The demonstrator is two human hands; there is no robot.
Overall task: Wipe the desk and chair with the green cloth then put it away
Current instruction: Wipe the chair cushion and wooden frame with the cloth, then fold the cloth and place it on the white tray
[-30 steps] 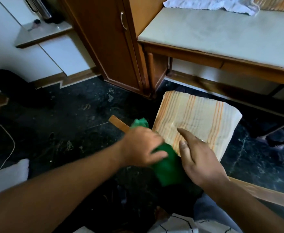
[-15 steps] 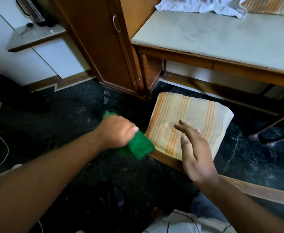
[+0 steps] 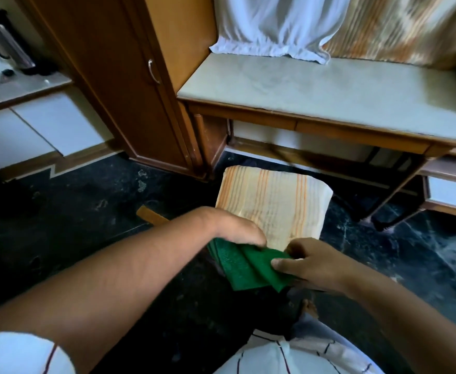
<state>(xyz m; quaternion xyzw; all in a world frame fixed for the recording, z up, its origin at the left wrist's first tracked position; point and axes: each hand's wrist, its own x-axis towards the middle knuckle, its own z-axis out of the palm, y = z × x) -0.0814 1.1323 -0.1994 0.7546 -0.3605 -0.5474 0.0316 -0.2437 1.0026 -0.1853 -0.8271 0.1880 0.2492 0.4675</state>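
Head view, looking down at the near edge of a chair. The green cloth (image 3: 251,265), folded into several layers, is held in the air between both hands, just in front of and slightly below the chair's striped seat cushion (image 3: 272,201). The left hand (image 3: 235,230) lies over the cloth's far left part, fingers curled down onto it and closed on the fabric. The right hand (image 3: 310,263) pinches the cloth's right edge, thumb on top and fingers underneath, closed on the same cloth. The cloth's near corners hang free above the dark, marbled floor (image 3: 86,211).

The cushion, cream with orange stripes, sits on a wooden chair whose frame shows as a slat (image 3: 151,215) projecting to the left of the left forearm. Beyond the chair stands the desk; its pale tabletop (image 3: 329,93) is edged in brown wood. At the far edge of the tabletop hang a white curtain (image 3: 275,25) and, to its right, an orange-patterned curtain (image 3: 399,28). Left of the desk stands a tall wooden cabinet (image 3: 108,76) with a metal door handle (image 3: 152,71). At far left, a low ledge (image 3: 19,87) carries a metal flask (image 3: 8,47).
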